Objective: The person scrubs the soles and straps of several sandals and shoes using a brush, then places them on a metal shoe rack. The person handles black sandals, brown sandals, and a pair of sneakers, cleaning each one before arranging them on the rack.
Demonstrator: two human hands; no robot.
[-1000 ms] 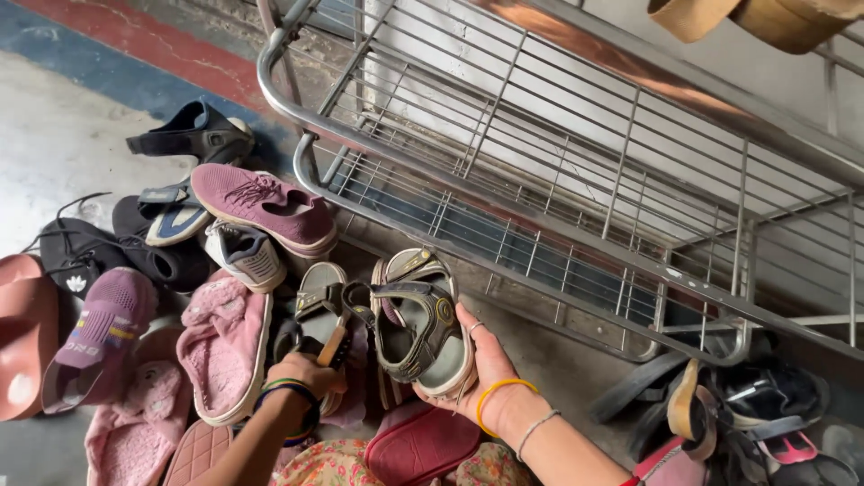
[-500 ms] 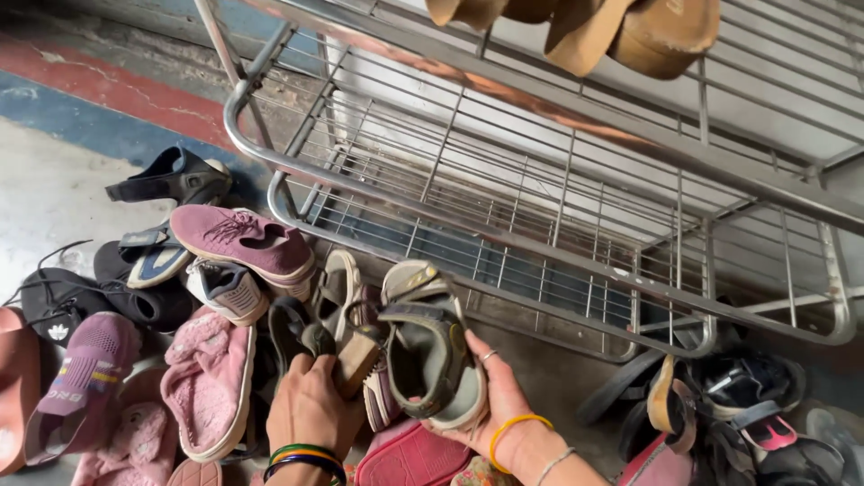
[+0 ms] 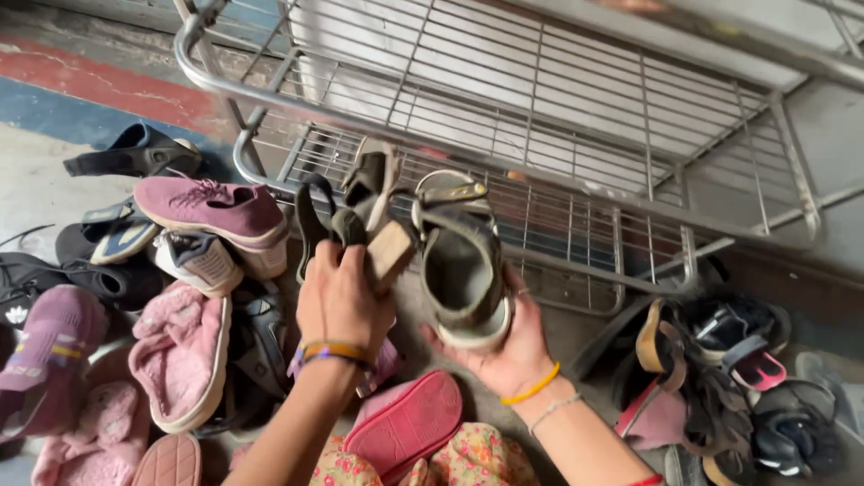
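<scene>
Nearest the viewer, a red-pink slipper sole (image 3: 409, 423) is lying on the floor between the person's two forearms. Just beyond it, the left hand (image 3: 340, 301) is curling its fingers tight around a dark strappy sandal (image 3: 355, 211), holding it upright by its tan wedge heel. To its right, the right hand (image 3: 504, 346) is cupping the matching olive sandal (image 3: 463, 265) from beneath, palm up, fingers spread along the sole.

Both sandals are hanging in the air just in front of the lower shelf of a metal wire shoe rack (image 3: 576, 144), so the pair appears gathered but not yet set down. Both wire shelves in view are showing no shoes. Much seems left: a pile on the left is holding a pink fuzzy slipper (image 3: 180, 355), a mauve sneaker (image 3: 216, 209) and a black sandal (image 3: 135, 153), and a heap of dark sandals (image 3: 729, 378) is lying at the right.

The rack's rounded front rail is standing just beyond the sandals. The shelf behind it is offering wide open room, while the floor on both sides is crowded.
</scene>
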